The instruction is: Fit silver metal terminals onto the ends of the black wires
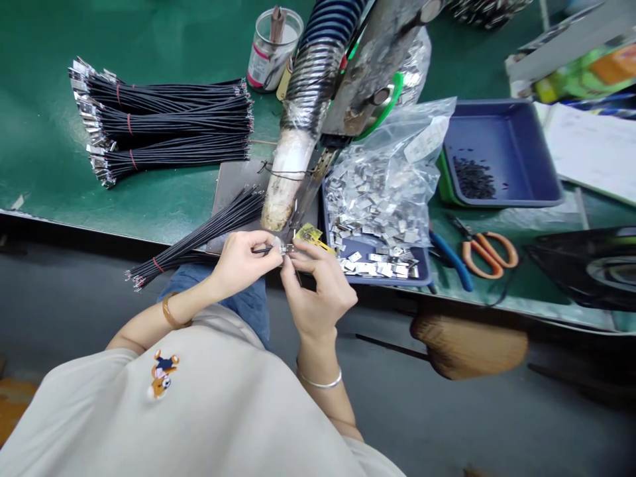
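In the head view my left hand [248, 260] is closed in a pinch on a thin black wire, near a small shiny metal clip [285, 248]. My right hand [320, 278] meets it from the other side, its thumb and fingers pinched at the same clip. Fingers partly cover the clip, so how the wire sits in it is hidden. Both hands are at the bench edge, just below the tip of a machine arm [355, 99]. Beside my left hand lies a bundle of black wires [209, 232], tied with a red band.
A ribbed hose [318, 73] slants down over the work spot. Banded wire bundles [169, 122] with metal ends lie at the back left. To the right are a bag of metal clips [387, 179], a blue tray [424, 268], blue-handled pliers [451, 260], orange scissors [489, 255] and a dark bin [521, 146].
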Motion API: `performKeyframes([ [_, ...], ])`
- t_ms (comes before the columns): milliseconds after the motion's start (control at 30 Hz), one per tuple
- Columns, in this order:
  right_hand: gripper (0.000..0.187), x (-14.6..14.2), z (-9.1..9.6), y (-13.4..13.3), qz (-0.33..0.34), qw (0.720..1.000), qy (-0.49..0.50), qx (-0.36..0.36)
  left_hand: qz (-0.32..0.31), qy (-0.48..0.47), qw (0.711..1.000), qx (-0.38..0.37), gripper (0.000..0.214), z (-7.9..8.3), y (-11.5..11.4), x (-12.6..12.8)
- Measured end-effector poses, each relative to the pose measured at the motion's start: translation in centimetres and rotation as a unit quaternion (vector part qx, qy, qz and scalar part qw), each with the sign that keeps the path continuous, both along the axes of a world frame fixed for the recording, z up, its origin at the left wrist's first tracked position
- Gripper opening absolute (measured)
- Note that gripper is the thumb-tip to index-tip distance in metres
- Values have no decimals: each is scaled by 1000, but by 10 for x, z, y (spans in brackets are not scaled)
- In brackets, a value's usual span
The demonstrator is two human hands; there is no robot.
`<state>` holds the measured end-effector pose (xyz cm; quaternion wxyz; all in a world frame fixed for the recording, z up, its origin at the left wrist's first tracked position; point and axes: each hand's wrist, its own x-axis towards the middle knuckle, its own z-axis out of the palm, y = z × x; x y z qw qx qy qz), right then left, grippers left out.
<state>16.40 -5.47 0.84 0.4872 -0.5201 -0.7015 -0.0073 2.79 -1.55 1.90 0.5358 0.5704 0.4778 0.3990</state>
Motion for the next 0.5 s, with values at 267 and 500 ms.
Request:
performKeyframes([
  [267, 8, 10, 0, -3, -16, 993, 56, -104, -56, 43, 997, 13, 22, -1, -5, -5],
  [500, 20, 7, 1, 0, 41, 914, 327, -238, -95, -2, 995, 32, 18, 1, -4, -23],
])
